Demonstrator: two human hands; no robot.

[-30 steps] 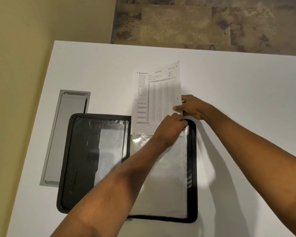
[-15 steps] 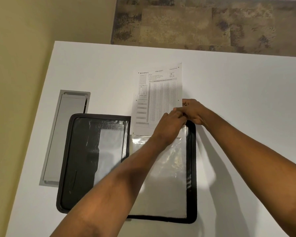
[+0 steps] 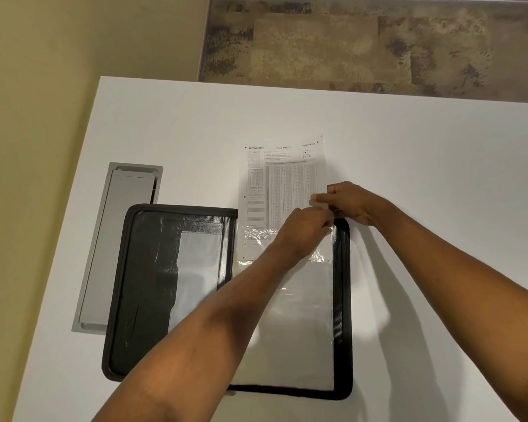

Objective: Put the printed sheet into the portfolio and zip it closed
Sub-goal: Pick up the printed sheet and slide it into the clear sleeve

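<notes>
A black zip portfolio (image 3: 153, 269) lies open and flat on the white table (image 3: 424, 166). Its right half holds a clear plastic sleeve (image 3: 305, 324). The printed sheet (image 3: 282, 184) stands partly inside the sleeve's top opening, its lower end showing through the plastic, most of it still sticking out toward the far side. My left hand (image 3: 299, 233) pinches the sleeve's top edge at the sheet's lower right. My right hand (image 3: 346, 202) grips the sheet's right edge just above the portfolio's top right corner. The two hands touch.
A grey metal cable hatch (image 3: 116, 239) is set into the table to the left of the portfolio. The table's far edge borders mottled brown carpet (image 3: 363, 41); a yellow wall (image 3: 58, 71) runs along the left.
The sheet has slid down into the sleeve, so more of its lower end now lies under the plastic. Both hands have come closer together at the sleeve's top right.
</notes>
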